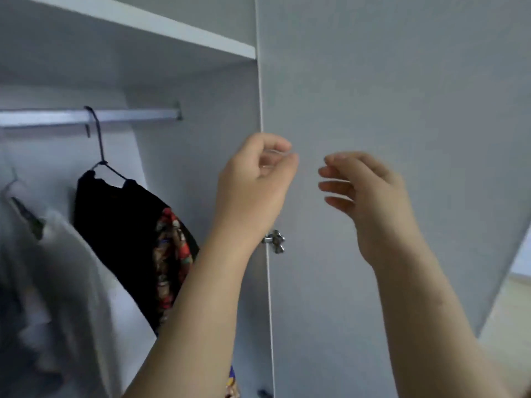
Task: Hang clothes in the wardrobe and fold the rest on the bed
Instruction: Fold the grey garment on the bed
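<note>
Wardrobe (pixel 201 133) holds a black garment (pixel 115 225) on its rail (pixel 135 115); left hand (pixel 254 179) curled empty, right hand (pixel 370 193) relaxed.

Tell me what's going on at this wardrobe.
A person stands at an open wardrobe with both bare hands raised in front of the white panel beside the opening. The right hand is relaxed and holds nothing. The left hand has curled fingers; whether it pinches anything is unclear. On the rail, a black garment with a patterned red part already hangs on a hanger. A pale grey garment hangs further left.
</note>
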A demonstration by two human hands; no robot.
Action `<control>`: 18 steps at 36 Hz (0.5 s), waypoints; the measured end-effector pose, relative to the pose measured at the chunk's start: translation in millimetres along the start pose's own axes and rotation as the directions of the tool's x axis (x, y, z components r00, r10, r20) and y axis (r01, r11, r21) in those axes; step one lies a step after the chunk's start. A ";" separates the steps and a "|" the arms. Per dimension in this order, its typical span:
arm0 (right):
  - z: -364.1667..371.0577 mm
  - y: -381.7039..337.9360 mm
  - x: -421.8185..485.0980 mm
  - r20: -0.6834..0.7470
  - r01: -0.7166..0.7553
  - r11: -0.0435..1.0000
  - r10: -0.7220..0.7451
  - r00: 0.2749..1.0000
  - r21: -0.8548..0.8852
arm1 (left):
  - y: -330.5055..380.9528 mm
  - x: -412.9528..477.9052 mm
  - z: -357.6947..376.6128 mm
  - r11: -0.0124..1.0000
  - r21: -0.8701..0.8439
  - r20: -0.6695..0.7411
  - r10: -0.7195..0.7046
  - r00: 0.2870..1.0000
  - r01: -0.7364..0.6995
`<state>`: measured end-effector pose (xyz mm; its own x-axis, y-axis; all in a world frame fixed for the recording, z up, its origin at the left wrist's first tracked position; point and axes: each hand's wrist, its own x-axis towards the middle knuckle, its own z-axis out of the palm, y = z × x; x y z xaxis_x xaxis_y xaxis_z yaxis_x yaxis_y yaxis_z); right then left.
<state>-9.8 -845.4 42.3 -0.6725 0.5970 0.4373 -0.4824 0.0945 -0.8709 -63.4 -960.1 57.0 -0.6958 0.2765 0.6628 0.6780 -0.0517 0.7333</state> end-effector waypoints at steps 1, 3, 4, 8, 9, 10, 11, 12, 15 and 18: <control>-15.7 5.7 -8.5 -0.054 -0.033 0.999 0.032 0.998 -0.014 | -5.4 -8.8 14.0 0.998 -0.049 0.048 -0.047 0.998 0.050; -45.1 15.8 -24.5 -0.146 -0.086 0.995 0.078 0.986 -0.045 | -14.2 -28.1 41.2 0.980 -0.132 0.153 -0.130 0.980 0.150; -58.3 19.8 -32.4 -0.182 -0.114 0.992 0.101 0.978 -0.058 | -18.9 -38.5 54.1 0.966 -0.160 0.199 -0.169 0.965 0.202; -108.1 34.2 -62.7 -0.342 -0.224 0.972 0.187 0.921 -0.071 | -30.6 -79.0 100.5 0.888 -0.229 0.372 -0.299 0.879 0.399; -120.3 37.0 -70.1 -0.379 -0.252 0.965 0.208 0.902 -0.070 | -31.7 -87.9 111.2 0.872 -0.223 0.416 -0.318 0.852 0.435; -132.6 39.4 -77.7 -0.413 -0.279 0.958 0.228 0.882 -0.067 | -32.6 -97.1 122.2 0.859 -0.211 0.463 -0.333 0.821 0.467; -145.5 41.1 -85.5 -0.447 -0.302 0.951 0.243 0.861 -0.066 | -32.6 -106.4 133.4 0.846 -0.197 0.512 -0.342 0.788 0.495; -158.7 42.0 -93.5 -0.482 -0.323 0.944 0.253 0.839 -0.066 | -31.5 -115.8 145.3 0.835 -0.182 0.560 -0.346 0.753 0.519; -197.1 40.9 -117.4 -0.583 -0.375 0.925 0.275 0.765 -0.056 | -23.7 -140.8 179.7 0.814 -0.134 0.681 -0.338 0.650 0.565; -233.5 37.3 -141.0 -0.671 -0.398 0.917 0.277 0.687 -0.029 | -15.5 -158.5 216.3 0.813 -0.088 0.780 -0.303 0.547 0.576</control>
<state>198.1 -740.0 -104.3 -0.2194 0.9713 -0.0916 -0.1579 -0.1280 -0.9791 87.7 -795.6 -92.3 -0.4013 0.9157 0.0222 0.1291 0.0326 0.9911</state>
